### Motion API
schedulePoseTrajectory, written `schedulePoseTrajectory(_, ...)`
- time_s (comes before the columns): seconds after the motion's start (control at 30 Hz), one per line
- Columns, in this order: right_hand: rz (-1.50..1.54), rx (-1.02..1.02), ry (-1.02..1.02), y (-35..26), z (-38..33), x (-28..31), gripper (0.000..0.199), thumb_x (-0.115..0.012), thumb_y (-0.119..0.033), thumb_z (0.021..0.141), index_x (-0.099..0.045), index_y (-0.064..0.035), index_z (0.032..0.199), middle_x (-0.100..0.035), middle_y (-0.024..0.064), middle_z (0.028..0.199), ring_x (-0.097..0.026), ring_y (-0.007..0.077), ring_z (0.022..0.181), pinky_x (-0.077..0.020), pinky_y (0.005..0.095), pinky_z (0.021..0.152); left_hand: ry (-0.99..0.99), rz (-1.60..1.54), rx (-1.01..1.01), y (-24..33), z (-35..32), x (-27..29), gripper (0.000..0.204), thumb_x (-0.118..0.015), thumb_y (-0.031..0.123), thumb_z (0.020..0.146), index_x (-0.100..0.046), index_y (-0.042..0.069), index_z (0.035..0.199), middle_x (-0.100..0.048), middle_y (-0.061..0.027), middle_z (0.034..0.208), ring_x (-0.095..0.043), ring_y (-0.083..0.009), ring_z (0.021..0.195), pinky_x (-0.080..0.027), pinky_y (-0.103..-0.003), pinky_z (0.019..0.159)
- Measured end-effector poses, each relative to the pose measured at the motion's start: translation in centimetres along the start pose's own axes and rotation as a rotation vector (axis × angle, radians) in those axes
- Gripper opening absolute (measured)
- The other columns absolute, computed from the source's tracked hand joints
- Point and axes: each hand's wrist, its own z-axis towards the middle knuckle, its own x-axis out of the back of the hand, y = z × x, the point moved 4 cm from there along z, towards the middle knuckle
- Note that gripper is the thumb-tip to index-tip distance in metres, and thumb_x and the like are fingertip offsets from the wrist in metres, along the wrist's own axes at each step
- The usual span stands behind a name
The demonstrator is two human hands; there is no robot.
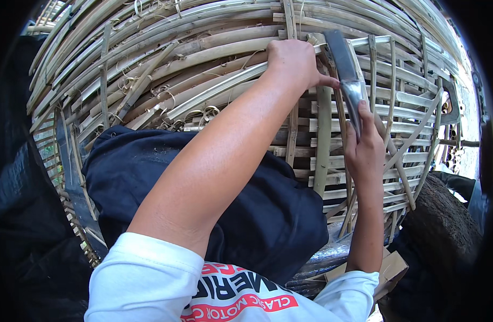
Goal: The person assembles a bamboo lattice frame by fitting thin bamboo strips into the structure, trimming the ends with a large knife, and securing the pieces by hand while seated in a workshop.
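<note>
Brown cardboard forms a box [392,270] at the lower right, beside the person's right sleeve [349,294]; what it holds, if anything, cannot be told from here. The right hand [366,142] is wrapped around the metallic handle of a knife [343,59], index finger laid along the handle, the wide grey blade pointing up and away. The left hand [292,61] is curled over a pale bamboo strip [219,90], which runs out on both sides of the fist near the blade; its fingertips are hidden. The left thumb stretches out toward the knife and seems to touch it where blade meets handle. Many bamboo slats [203,35] lie beyond the hands, and dark cloth [203,161] covers the lap.
</note>
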Motion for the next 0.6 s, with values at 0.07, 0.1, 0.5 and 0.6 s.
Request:
schedulePoseTrajectory(0.07, -0.01, -0.016, -0.041, -0.9, 0.1, 1.0, 0.051, -0.059, -0.013, 0.092, -0.042, -0.0187, 0.14, -0.065, 0.0219, 0.105, -0.065, 0.0417, 0.091, -0.0521, 0.0484, 0.071, 0.026, 0.013, -0.004, -0.3, 0.0, -0.4, 0.099, -0.057, 0.093, 0.054, -0.074, 0.003, 0.091, -0.073, -0.0107, 0.09, -0.072, -0.0248, 0.088, -0.056, -0.037, 0.075)
schedulePoseTrajectory(0.1, -0.02, -0.036, -0.083, -1.1, 0.1, 1.1, 0.051, -0.059, -0.013, 0.092, -0.042, -0.0186, 0.14, -0.065, 0.0221, 0.106, -0.066, 0.0414, 0.091, -0.0524, 0.0482, 0.07, 0.022, 0.014, -0.006, -0.1, -0.3, -0.1, 0.099, -0.057, 0.093, 0.054, -0.074, 0.003, 0.091, -0.073, -0.0107, 0.09, -0.072, -0.0248, 0.088, -0.056, -0.037, 0.075)
schedulePoseTrajectory(0.5, 0.0, -0.066, -0.124, -1.1, -0.4, -0.3, 0.049, -0.058, -0.011, 0.092, -0.043, -0.0155, 0.139, -0.064, 0.0227, 0.102, -0.065, 0.0427, 0.086, -0.0517, 0.0487, 0.069, -0.049, 0.009, -0.001, -0.1, -0.1, 0.1, 0.093, -0.061, 0.087, 0.06, -0.072, 0.004, 0.102, -0.073, -0.011, 0.096, -0.071, -0.0258, 0.094, -0.056, -0.038, 0.079)
schedulePoseTrajectory(0.6, 0.082, 0.095, 0.199, -1.1, -0.6, 0.1, 0.045, -0.056, -0.015, 0.094, -0.043, -0.0173, 0.137, -0.064, 0.0222, 0.101, -0.065, 0.0431, 0.084, -0.051, 0.0492, 0.069, -0.041, 0.023, -0.007, 0.3, -0.4, 0.7, 0.099, -0.059, 0.09, 0.056, -0.072, 0.003, 0.101, -0.072, -0.0125, 0.097, -0.071, -0.0259, 0.094, -0.056, -0.039, 0.08)
